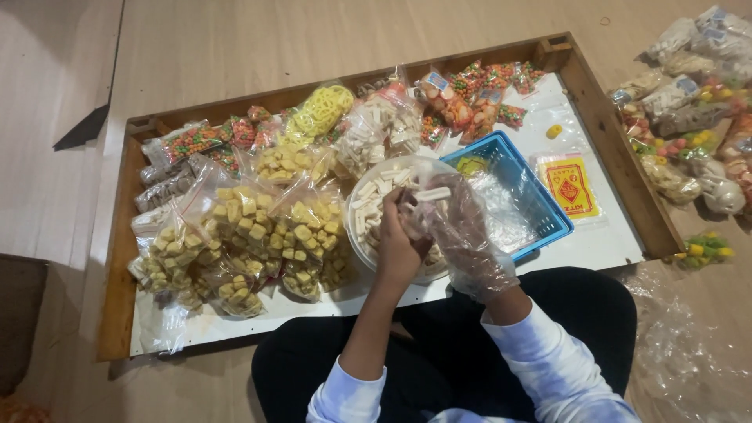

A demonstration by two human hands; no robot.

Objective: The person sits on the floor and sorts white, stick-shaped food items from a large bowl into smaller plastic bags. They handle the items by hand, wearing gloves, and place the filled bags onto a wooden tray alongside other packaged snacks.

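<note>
A round white bowl (356, 235) sat in the wooden tray, just in front of the blue basket, holding a heap of short, pale, stick-shaped snacks (374, 205). One pale stick (433, 193) lay level above the bowl, pinched at the fingertips of the plastic-gloved right hand (462, 227), with the bare left hand (401, 239) pressed against it.

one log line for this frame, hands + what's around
left hand: bare, over bowl of white sticks | right hand: clear glove, holding white sticks | blue basket right | yellow snack bags left
</note>
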